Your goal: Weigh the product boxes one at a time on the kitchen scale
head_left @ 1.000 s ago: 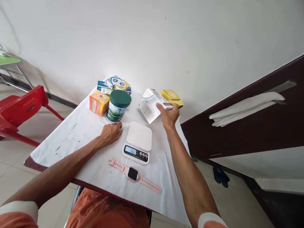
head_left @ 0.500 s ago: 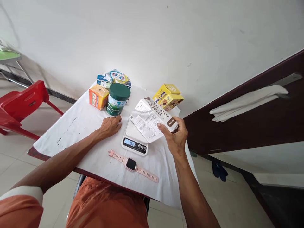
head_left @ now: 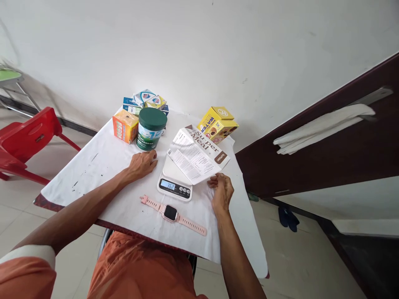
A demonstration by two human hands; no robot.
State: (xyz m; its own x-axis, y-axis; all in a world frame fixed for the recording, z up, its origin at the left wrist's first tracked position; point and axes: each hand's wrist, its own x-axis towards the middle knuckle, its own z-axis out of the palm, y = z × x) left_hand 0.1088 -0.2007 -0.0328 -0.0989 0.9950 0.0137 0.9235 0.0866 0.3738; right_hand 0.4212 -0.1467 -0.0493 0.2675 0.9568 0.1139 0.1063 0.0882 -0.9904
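Note:
A white and brown "Super Meal" box (head_left: 199,155) lies tilted across the white kitchen scale (head_left: 172,171), whose display (head_left: 168,185) reads 362. Just off the box's near right corner, my right hand (head_left: 222,191) has loosely bent fingers with nothing in them. My left hand (head_left: 141,165) rests on the tablecloth left of the scale, fingers curled in and empty. Behind it stands a green-lidded tub (head_left: 151,128). Nearer to me than the scale, a pink-strapped smartwatch (head_left: 170,213) lies stretched out.
An orange box (head_left: 125,126) and several blue, white and yellow boxes (head_left: 146,99) cluster round the tub. A yellow box (head_left: 216,123) stands at the back right by the wall. Left of the table is a red chair (head_left: 31,137); a white towel (head_left: 324,128) hangs at right.
My right hand has let go of the Super Meal box and moved down and toward me. The box now lies flatter on the scale. My left hand stays on the table.

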